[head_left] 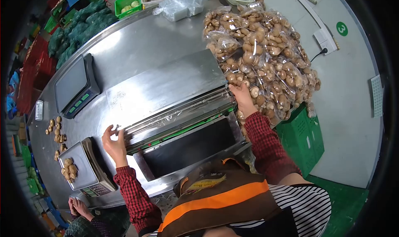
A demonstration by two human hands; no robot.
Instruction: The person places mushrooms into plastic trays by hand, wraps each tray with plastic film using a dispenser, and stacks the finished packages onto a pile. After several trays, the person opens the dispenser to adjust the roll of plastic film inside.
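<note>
A metal wrapping machine (166, 81) stands in front of me, with a roll of clear plastic film (174, 114) lying across it. My left hand (114, 146) is at the roll's left end, its fingers curved and parted from the thumb. At the opposite end, my right hand (242, 99) has its fingers closed on the roll's edge, though the fingertips are partly hidden. A dark flat plate (189, 147) lies on the machine's near side, below a green strip.
Bagged brown mushrooms (266, 50) are heaped at the right, above a green crate (301, 139). To the left are a scale (75, 87), loose mushrooms (57, 133) and a second scale (81, 162) bearing mushrooms. Another person's hands (80, 208) rest at the lower left.
</note>
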